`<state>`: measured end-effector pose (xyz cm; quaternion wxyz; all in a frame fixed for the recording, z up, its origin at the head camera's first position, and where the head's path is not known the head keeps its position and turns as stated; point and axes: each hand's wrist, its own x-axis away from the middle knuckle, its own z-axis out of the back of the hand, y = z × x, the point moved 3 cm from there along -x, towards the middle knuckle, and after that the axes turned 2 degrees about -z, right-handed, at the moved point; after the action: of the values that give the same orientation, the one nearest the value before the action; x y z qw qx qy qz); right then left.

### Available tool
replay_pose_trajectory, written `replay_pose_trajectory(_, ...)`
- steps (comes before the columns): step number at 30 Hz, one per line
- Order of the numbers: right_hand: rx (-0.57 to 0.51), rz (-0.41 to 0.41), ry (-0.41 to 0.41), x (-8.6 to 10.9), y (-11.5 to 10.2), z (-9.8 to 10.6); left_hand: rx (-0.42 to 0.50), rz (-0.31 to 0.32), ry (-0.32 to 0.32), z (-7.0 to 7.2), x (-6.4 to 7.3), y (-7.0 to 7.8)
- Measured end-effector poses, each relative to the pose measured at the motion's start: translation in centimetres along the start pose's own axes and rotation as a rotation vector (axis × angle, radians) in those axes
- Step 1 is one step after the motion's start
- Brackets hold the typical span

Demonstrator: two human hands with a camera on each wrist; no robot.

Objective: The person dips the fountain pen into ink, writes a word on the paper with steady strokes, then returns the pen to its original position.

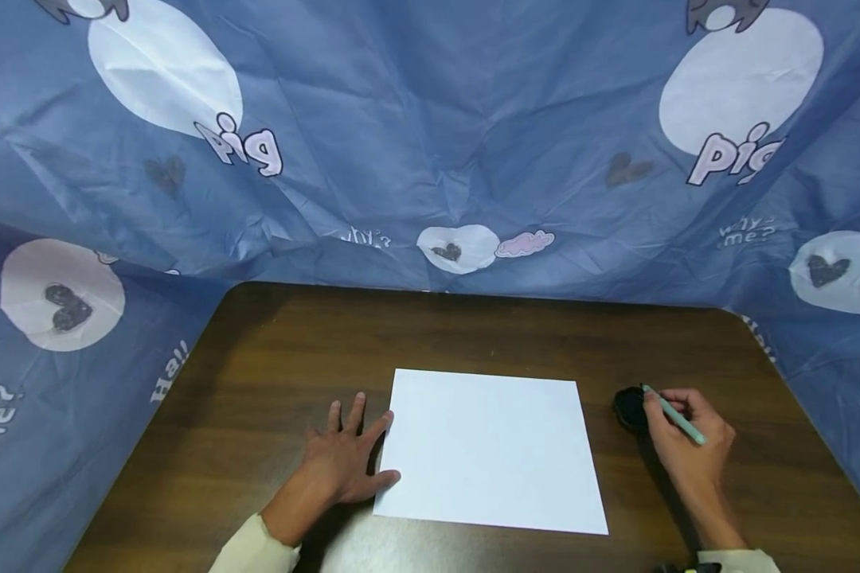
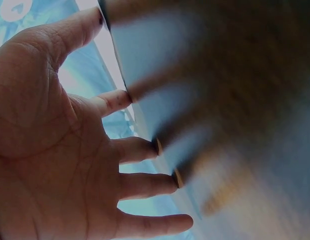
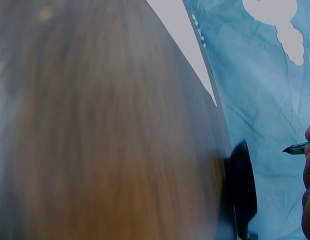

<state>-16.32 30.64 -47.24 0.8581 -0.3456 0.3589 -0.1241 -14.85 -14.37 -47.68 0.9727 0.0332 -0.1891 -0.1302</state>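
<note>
While the right grip [image 1: 697,438] pinches the pen [image 1: 682,422], the left grip [image 1: 340,463], splayed and grasping nothing, should press the paper [image 1: 490,454] steady along its left edge.

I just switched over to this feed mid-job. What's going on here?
A person sits or stands at a wooden table with a sheet of white paper lying between their hands. The left hand rests with fingers spread at the paper's left edge, its thumb on the sheet. The right hand holds a pale green pen, tip up near a small black object to the right of the paper. No marks show on the sheet.
</note>
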Motion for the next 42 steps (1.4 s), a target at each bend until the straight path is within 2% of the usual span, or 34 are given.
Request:
replay_pose_trajectory(4, -0.037, 0.052, -0.021, 0.1, -1.2, -1.2, 0.001, -0.001, 0.003, 0.1, -0.1, 0.0)
replay_pose_trajectory(8, -0.070, 0.063, -0.046, 0.4, -2.2, -2.3, 0.013, 0.005, -0.002, 0.1, -0.1, 0.0)
replay_pose_trajectory(18, -0.076, 0.117, -0.070, 1.1, -4.4, -3.5, 0.008, 0.009, -0.017, 0.1, -0.2, 0.0)
replay_pose_trajectory(26, -0.153, 0.158, -0.103, 1.7, -6.3, -5.1, 0.016, 0.014, -0.024, 0.1, -0.2, -0.2)
replay_pose_trajectory(33, -0.228, 0.191, -0.160, 2.0, -8.1, -6.6, 0.016, 0.013, -0.007, 0.3, 0.0, -0.2)
replay_pose_trajectory(38, -0.246, 0.183, -0.211, 2.4, -9.1, -7.7, 0.002, 0.008, -0.001, 0.5, 0.0, -0.1)
replay_pose_trajectory(42, -0.258, 0.208, -0.261, 2.9, -9.8, -8.8, 0.010, 0.015, -0.005, 0.4, 0.1, -0.2)
